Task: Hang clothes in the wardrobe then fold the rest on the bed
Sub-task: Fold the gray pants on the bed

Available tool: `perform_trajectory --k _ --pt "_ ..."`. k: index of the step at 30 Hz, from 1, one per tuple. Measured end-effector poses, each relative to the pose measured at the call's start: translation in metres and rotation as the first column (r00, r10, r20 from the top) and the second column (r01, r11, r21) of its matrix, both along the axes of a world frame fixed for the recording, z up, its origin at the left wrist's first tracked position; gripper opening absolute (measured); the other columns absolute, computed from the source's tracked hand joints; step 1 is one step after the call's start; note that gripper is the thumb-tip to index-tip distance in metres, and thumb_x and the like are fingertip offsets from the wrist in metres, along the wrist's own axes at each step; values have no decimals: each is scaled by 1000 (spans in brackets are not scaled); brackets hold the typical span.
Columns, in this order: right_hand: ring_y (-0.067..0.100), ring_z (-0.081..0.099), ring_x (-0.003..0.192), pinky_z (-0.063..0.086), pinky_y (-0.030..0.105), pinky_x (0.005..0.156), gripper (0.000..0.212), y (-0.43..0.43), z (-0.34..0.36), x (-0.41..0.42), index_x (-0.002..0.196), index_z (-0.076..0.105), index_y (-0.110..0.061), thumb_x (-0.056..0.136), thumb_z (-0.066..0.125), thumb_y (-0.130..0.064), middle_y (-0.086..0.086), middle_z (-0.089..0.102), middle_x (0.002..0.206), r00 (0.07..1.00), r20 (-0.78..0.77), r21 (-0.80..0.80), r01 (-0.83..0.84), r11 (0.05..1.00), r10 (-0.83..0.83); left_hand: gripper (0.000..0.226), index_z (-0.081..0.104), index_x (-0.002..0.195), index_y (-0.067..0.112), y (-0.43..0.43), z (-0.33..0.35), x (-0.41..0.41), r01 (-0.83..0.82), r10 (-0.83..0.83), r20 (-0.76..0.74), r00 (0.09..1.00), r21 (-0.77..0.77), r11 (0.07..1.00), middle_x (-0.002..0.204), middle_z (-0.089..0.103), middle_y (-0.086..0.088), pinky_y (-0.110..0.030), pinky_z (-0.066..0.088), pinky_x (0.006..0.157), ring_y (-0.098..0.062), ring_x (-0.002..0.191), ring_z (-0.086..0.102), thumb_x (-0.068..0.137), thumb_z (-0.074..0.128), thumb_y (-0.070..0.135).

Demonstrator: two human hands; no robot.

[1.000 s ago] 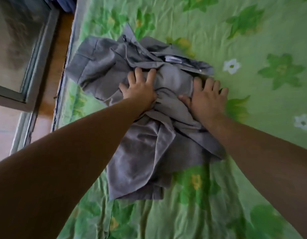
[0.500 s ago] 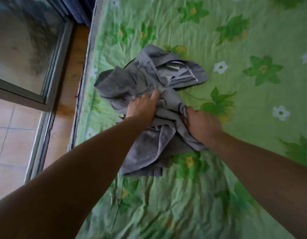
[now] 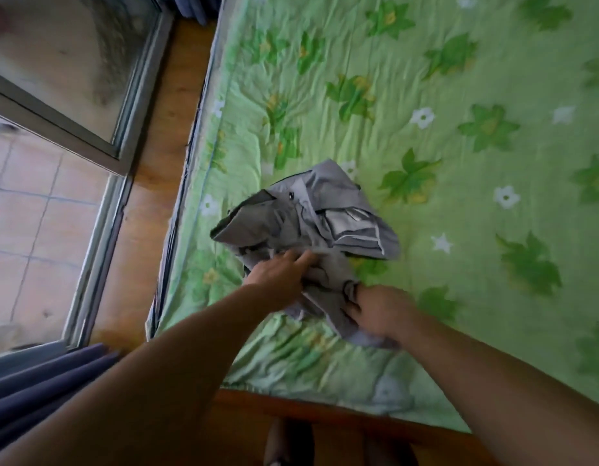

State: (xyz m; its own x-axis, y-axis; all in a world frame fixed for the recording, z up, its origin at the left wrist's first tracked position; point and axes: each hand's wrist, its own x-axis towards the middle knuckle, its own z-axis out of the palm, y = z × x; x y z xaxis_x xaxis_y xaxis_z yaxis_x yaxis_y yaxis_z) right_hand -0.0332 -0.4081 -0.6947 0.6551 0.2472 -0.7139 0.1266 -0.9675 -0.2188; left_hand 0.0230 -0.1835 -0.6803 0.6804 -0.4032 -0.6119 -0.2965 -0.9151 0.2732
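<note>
Grey garment point(image 3: 311, 216) lies in 1 crumpled heap on the bed point(image 3: 459, 79), nr its left edge and toward the near end, w/ a pale inner lining showing on its right side. Both bare arms reach in from the near side. The right hand point(image 3: 378, 311) is at the heap's near-right corner, its fingers point(image 3: 353, 309) curled tight round a bunch of the grey cloth. The left hand point(image 3: 278, 280) sits on the heap's near-left part, fingers point(image 3: 303, 260) stretched out along the fabric and touching it; blur there, so can't tell if they pinch any cloth. The 2 hands are close together, a fold of cloth between them. The bed has a green sheet w/ leaf and flower print, wrinkled. Left of it: wood floor point(image 3: 150, 196), then a glass door point(image 3: 56, 55). Blue curtain point(image 3: 39, 391) at near left; wooden bed frame point(image 3: 291, 405) along the near edge.
</note>
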Motion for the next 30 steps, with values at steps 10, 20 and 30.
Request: perform_trajectory --k 10,20,30 --pt "41 40 126 47 48 99 26 -13 23 142 112 71 -19 97 52 -29 21 42 134 904 414 65 88 994 -107 46 46 133 26 42 36 91 -286 227 469 854 58 957 142 41 -16 -59 24 114 -35 139 34 93 55 46" --pt "38 61 101 40 39 70 28 15 40 145 121 55 -12 95 48 -18 14 49 116 934 340 -134 -70 989 112 39 42 120 8 85 45 115 -394 396 102 912 -46 918 100 62 -27 -43 48 70 -45 91 61 86 60 18" --pt "28 61 90 45 39 72 24 -58 235 145 108 61 -18 85 66 -25 4 60 99 654 499 -474 -343 811 568 38 46 124 32 105 227 132 60 -15 189 982 -232 971 107 63 -7 -39 49 77 -29 95 62 89 59 26"
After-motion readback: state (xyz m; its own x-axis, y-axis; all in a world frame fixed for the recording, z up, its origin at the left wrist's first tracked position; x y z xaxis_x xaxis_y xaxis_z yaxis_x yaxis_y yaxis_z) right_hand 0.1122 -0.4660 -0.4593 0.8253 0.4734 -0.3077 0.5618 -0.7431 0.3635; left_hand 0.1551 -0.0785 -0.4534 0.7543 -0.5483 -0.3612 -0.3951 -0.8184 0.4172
